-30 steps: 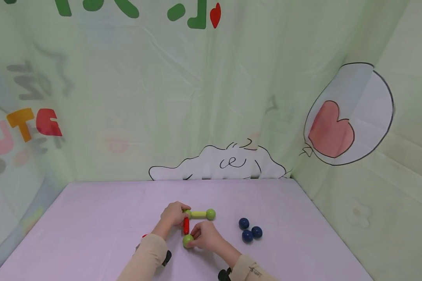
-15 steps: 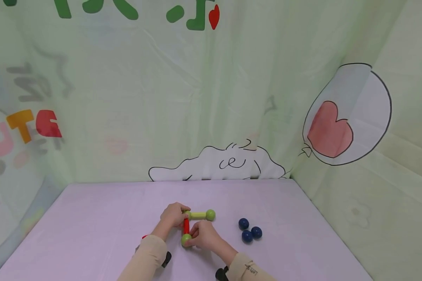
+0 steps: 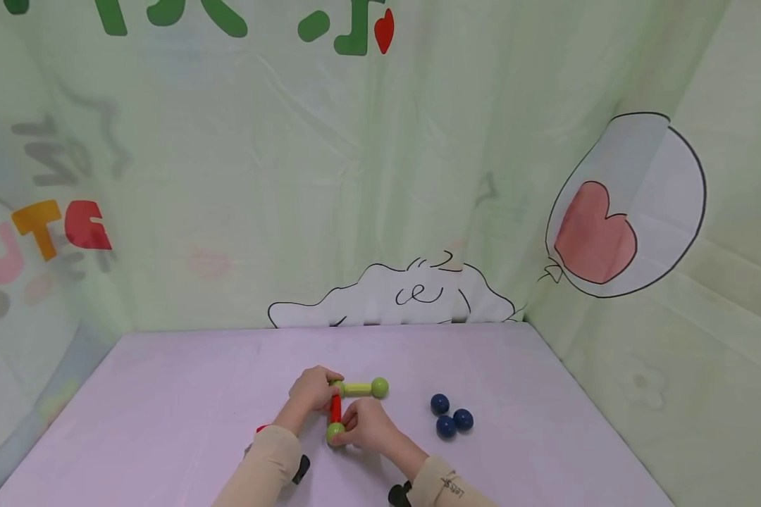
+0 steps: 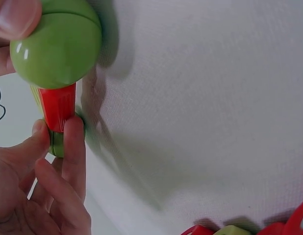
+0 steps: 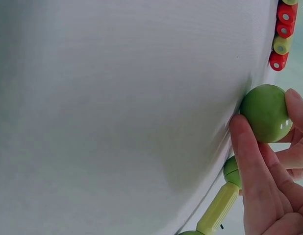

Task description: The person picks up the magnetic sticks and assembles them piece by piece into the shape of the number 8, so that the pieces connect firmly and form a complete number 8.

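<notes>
On the lilac tabletop, a red rod [image 3: 336,408] runs between two green balls. My left hand [image 3: 313,387] pinches the far green ball [image 4: 57,144] where it meets the red rod, thumb on one side and fingers on the other. My right hand [image 3: 370,424] holds the near green ball [image 3: 335,434] between thumb and fingers, against the rod's near end. From the far ball a yellow rod [image 3: 358,388] reaches right to a third green ball [image 3: 380,387]. In the right wrist view, my fingers [image 5: 247,156] partly cover the pieces behind.
Three dark blue balls [image 3: 446,426] lie close together to the right of my right hand. A row of red and yellow rods [image 5: 281,45] lies beyond the near ball in the right wrist view. My left sleeve mostly hides these rods in the head view.
My right hand has shifted slightly left with the near green ball, which now lines up with the end of the red rod. My left hand stays in place.
</notes>
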The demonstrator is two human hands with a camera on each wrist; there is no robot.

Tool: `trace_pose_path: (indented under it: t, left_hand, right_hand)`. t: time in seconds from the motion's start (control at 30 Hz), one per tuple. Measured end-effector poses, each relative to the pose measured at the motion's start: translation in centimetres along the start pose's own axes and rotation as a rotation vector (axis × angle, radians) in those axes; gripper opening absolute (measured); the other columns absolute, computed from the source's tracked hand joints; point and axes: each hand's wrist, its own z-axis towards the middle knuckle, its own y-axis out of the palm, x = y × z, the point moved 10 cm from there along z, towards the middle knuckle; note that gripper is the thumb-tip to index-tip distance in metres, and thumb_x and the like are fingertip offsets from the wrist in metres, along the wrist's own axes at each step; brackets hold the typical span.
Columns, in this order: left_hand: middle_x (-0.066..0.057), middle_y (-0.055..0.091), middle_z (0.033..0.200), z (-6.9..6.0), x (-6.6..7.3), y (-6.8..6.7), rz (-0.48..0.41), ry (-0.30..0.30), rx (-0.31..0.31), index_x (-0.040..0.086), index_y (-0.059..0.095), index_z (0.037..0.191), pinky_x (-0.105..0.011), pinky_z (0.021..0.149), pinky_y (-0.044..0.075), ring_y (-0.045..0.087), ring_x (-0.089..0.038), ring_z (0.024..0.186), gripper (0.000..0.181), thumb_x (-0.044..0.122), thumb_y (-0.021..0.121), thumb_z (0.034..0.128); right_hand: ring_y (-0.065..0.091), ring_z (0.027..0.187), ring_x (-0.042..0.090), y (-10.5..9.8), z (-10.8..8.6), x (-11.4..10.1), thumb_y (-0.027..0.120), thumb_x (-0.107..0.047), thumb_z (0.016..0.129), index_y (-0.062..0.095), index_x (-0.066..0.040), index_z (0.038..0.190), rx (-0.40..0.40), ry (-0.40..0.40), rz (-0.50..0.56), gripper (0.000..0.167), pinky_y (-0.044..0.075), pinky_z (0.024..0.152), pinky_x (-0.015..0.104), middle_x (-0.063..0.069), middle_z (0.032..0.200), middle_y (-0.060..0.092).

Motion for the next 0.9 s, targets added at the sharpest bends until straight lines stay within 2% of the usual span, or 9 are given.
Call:
trace_pose_path:
  t: [0.27,0.53,0.67,0.9]
  left_hand:
    - [-0.003,0.062,0.088,-0.1,0.1,0.0,-0.002,0.009,-0.006,0.015,0.069,0.107,-0.021,0.043,0.035,0.044,-0.009,0.042,0.023,0.014,0.065,0.0838]
    - [-0.005,0.064,0.096,0.1,-0.1,0.0,0.006,0.013,0.004,0.015,0.070,0.106,-0.023,0.045,0.035,0.046,-0.012,0.049,0.023,0.015,0.066,0.0830]
    - [-0.005,0.063,0.092,0.1,-0.1,0.1,-0.002,0.010,0.000,0.015,0.069,0.107,-0.023,0.044,0.036,0.046,-0.012,0.046,0.024,0.015,0.066,0.0832]
    - [-0.004,0.060,0.085,0.2,-0.4,0.3,-0.015,-0.016,-0.024,0.015,0.069,0.108,-0.022,0.043,0.036,0.047,-0.010,0.042,0.025,0.016,0.066,0.0836]
  right_hand:
    - [0.053,0.056,0.010,0.0,0.1,0.3,0.080,-0.012,0.068,0.062,-0.003,0.076,-0.023,-0.001,-0.003,0.021,0.046,0.051,0.023,0.000,0.064,0.059]
    - [0.057,0.064,0.012,-0.8,0.2,0.0,0.078,-0.012,0.071,0.066,-0.001,0.083,-0.044,-0.037,0.030,0.020,0.048,0.054,0.025,0.001,0.073,0.063]
    - [0.059,0.068,0.016,-2.1,0.3,-0.1,0.076,-0.011,0.073,0.066,0.002,0.086,0.015,-0.076,0.031,0.022,0.049,0.056,0.026,0.004,0.076,0.064]
    - [0.060,0.076,0.017,-5.0,0.7,0.9,0.075,-0.014,0.075,0.067,0.000,0.092,0.198,-0.108,-0.025,0.023,0.051,0.066,0.027,0.006,0.085,0.065]
